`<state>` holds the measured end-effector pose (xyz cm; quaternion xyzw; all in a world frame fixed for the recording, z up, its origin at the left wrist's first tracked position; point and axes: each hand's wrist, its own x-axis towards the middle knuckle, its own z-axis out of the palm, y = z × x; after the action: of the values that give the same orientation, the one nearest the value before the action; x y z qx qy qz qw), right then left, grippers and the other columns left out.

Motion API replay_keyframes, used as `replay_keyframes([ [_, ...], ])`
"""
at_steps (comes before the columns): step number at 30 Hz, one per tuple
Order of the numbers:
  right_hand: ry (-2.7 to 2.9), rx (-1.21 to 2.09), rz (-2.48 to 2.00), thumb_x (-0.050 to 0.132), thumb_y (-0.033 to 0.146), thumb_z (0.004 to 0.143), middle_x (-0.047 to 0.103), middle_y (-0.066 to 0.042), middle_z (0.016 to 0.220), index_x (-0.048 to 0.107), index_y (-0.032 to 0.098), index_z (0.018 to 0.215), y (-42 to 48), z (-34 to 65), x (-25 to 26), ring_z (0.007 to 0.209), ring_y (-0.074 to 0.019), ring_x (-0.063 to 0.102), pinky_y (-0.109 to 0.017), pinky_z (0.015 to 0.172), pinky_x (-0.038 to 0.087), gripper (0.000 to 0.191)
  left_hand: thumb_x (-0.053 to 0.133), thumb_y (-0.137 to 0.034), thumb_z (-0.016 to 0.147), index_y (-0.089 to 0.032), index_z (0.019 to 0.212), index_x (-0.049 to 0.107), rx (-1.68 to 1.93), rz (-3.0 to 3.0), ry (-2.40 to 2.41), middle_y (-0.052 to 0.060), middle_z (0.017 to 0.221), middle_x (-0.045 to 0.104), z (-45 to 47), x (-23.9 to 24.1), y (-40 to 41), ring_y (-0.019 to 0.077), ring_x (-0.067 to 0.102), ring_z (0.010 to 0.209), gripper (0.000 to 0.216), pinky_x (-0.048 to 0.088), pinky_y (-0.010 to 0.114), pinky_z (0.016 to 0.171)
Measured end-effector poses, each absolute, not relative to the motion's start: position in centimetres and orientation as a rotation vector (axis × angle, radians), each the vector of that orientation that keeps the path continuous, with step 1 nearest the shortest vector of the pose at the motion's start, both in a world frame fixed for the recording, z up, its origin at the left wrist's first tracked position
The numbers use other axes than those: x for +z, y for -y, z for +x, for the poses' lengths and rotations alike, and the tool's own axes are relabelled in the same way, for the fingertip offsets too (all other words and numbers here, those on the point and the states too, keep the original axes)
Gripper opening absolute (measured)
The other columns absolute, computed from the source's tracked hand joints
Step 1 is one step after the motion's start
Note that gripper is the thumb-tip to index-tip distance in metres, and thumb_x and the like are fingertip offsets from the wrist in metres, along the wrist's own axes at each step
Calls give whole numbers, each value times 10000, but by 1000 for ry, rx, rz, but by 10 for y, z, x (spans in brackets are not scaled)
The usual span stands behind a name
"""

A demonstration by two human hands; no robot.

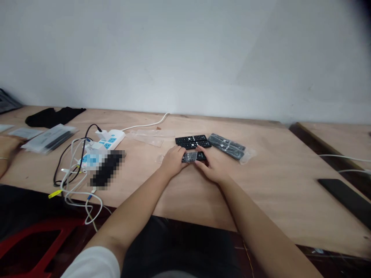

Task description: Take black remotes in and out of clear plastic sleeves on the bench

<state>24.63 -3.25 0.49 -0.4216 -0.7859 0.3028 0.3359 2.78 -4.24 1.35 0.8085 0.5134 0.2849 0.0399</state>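
Observation:
A black remote control (200, 156) lies before me on the wooden table, its left part covered by a crinkled clear plastic sleeve (190, 157). My left hand (173, 161) is closed on the sleeved left end. At the right end, my right hand (213, 166) has its thumb and forefinger on either side of the remote. Just behind my hands, two bare black remotes (191, 139) lie side by side. To their right are two more remotes in clear plastic sleeves (227, 146), lying at a slant.
Left of my hands stand a white power strip (117, 136) with tangled cables and a pixelated dark object (106, 170). Flat clear plastic (147, 137) lies behind. Another person's arm (10, 148) is near packaged items (49, 138) at far left. A dark flat object (344, 199) lies at right.

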Motion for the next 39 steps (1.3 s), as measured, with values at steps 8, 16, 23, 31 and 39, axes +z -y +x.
replay_keyframes([
  [8, 1963, 739, -1149, 662, 489, 894, 588, -158, 1423, 402, 221, 1522, 35, 235, 4, 1206, -329, 622, -527, 1027, 512, 730, 742, -388, 853, -202, 1017, 609, 920, 2423, -1580, 95, 1028, 642, 28, 9, 43, 275, 603, 994, 282, 495, 407, 878],
  [16, 1860, 768, -1054, 553, 526, 966, 685, -104, 1296, 679, 253, 1148, 19, 249, -8, 1253, -292, 608, -516, 1108, 438, 351, 807, -534, 778, -189, 1065, 632, 925, 2405, -1653, 104, 1060, 679, 17, 3, 41, 295, 622, 1007, 482, 494, 439, 919],
  [23, 1696, 598, -1172, 585, 686, 882, 593, -190, 1392, 767, 210, 985, 9, 252, -22, 1358, -349, 517, -525, 1046, 474, 519, 827, -533, 757, -200, 1012, 629, 945, 2408, -1680, 80, 1031, 672, 14, 3, 42, 277, 616, 995, 464, 500, 413, 907],
  [31, 1629, 562, -1191, 647, 630, 851, 746, -145, 1124, 804, 212, 941, 6, 252, -24, 1109, -319, 675, -503, 965, 535, 455, 854, -505, 735, -213, 1009, 625, 925, 2372, -1702, 71, 1037, 662, 16, 6, 44, 266, 615, 996, 462, 494, 399, 919],
  [39, 1551, 530, -1201, 702, 578, 814, 747, -149, 1158, 812, 207, 913, 6, 253, -25, 1104, -314, 687, -514, 1006, 528, 399, 848, -503, 745, -206, 1051, 622, 887, 2392, -1685, 84, 1070, 663, 18, 8, 44, 274, 615, 1019, 483, 489, 412, 941],
])
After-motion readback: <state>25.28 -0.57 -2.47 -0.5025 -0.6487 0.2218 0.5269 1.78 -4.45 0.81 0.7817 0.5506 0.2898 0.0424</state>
